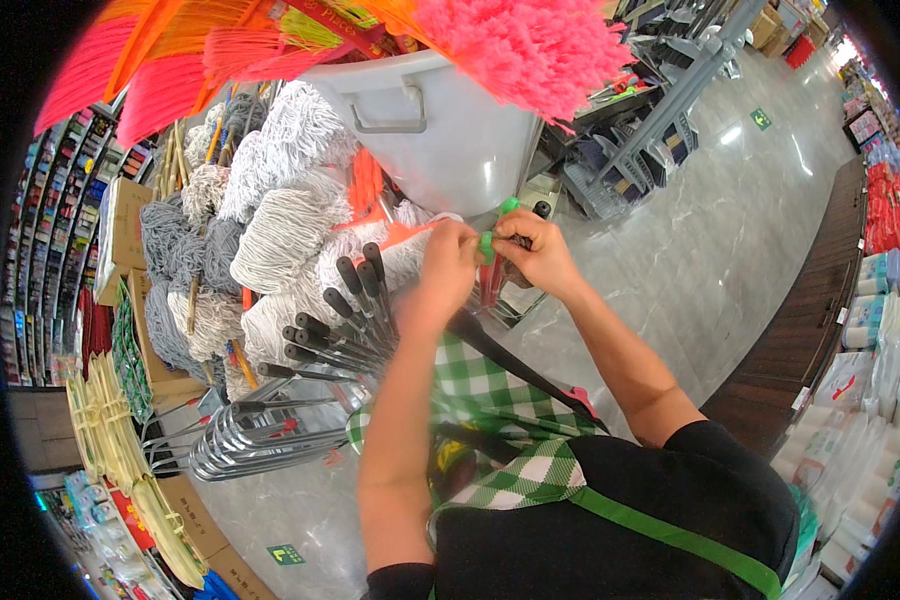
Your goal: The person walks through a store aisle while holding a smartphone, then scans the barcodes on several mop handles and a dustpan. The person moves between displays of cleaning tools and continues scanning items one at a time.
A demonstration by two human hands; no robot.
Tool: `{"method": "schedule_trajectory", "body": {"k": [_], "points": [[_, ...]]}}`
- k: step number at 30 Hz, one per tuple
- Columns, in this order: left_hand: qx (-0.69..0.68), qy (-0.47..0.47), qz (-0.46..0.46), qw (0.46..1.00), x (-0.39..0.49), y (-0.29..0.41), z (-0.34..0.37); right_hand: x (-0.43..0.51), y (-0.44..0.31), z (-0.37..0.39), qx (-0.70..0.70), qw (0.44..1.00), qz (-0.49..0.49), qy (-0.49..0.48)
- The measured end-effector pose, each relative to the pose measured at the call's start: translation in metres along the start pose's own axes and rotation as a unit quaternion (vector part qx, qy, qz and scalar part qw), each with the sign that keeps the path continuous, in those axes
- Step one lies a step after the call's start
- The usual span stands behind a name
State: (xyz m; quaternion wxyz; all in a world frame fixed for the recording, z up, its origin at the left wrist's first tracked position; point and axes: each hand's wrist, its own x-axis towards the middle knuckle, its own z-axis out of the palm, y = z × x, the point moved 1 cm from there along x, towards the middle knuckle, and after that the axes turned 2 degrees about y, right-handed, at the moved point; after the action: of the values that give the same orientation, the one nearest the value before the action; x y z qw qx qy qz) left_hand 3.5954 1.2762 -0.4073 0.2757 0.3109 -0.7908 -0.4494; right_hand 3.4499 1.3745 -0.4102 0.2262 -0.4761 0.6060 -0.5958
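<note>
In front of the white bin, both of my hands meet at the green end cap (pixel 486 246) of what looks like a red pole (pixel 489 283). My left hand (pixel 447 262) reaches the cap from the left with its fingers curled at it. From the other side my right hand (pixel 538 249) pinches at it with thumb and forefinger. A second green cap (pixel 510 204) and a black handle end (pixel 542 209) stick up just behind my right hand. Below my left hand, several black handles (pixel 350 276) fan out on metal rods.
A large white plastic bin (pixel 442 142) holds pink and orange brooms (pixel 525 52). Grey and white string mop heads (pixel 289 240) are heaped at left. Bent chrome tubes (pixel 232 450) stand low left. Dustpans (pixel 615 169) hang beyond the bin. A dark wood shelf edge (pixel 795 300) runs along the right.
</note>
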Motion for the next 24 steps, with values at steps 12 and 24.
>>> {"method": "schedule_trajectory", "body": {"k": [12, 24], "points": [[-0.299, 0.064, -0.216, 0.927, -0.028, -0.035, 0.033, -0.043, 0.005, 0.010, 0.078, 0.992, 0.102, 0.020], [-0.021, 0.071, -0.094, 0.993, -0.023, -0.004, 0.013, -0.043, 0.036, 0.018, 0.001, 0.997, 0.076, -0.005]]}}
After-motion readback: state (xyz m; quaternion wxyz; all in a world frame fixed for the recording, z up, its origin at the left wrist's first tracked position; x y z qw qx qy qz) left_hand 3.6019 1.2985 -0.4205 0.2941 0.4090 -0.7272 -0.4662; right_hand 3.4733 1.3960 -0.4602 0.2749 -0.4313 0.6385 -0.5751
